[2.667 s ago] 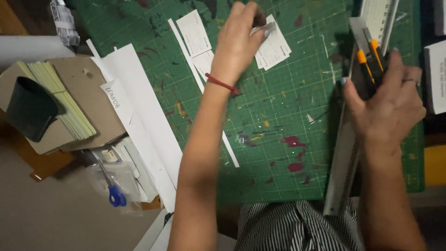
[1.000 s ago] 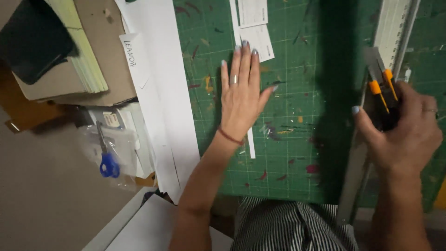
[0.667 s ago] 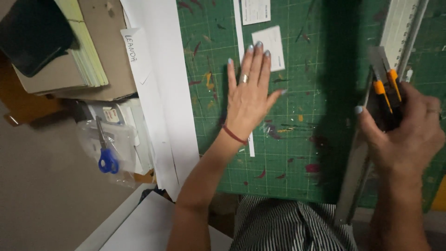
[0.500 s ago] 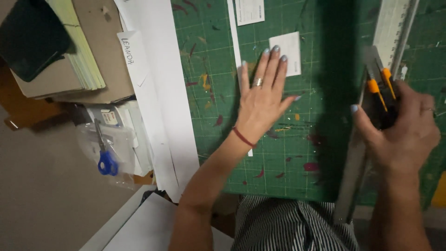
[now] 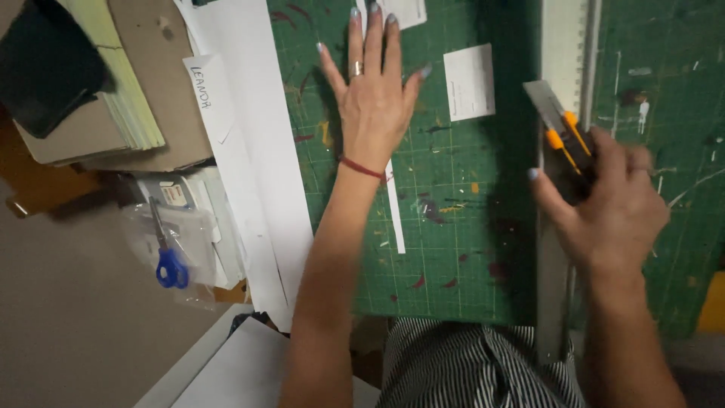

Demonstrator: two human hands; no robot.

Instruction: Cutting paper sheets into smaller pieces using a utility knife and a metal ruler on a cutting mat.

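Note:
My left hand (image 5: 375, 91) lies flat and spread on the green cutting mat (image 5: 453, 249), over a narrow white paper strip (image 5: 394, 213). A small white paper card (image 5: 469, 81) rests just right of its fingertips, apart from them. My right hand (image 5: 610, 208) grips a yellow and black utility knife (image 5: 563, 134), its blade end pointing up and left over a long metal ruler (image 5: 557, 249) that runs top to bottom across the mat. Another white card (image 5: 405, 10) shows partly at the top edge.
Long white paper sheets (image 5: 257, 151) lie along the mat's left edge. Further left sit brown cardboard (image 5: 158, 98), pale green sheets (image 5: 128, 91), a black object (image 5: 49, 72) and blue-handled scissors (image 5: 168, 253) in a clear bag. A striped garment (image 5: 468, 366) is below.
My left hand has slid up and left over the mat, off the small card, and stays flat. The view has shifted; my right hand keeps its grip on the knife by the ruler.

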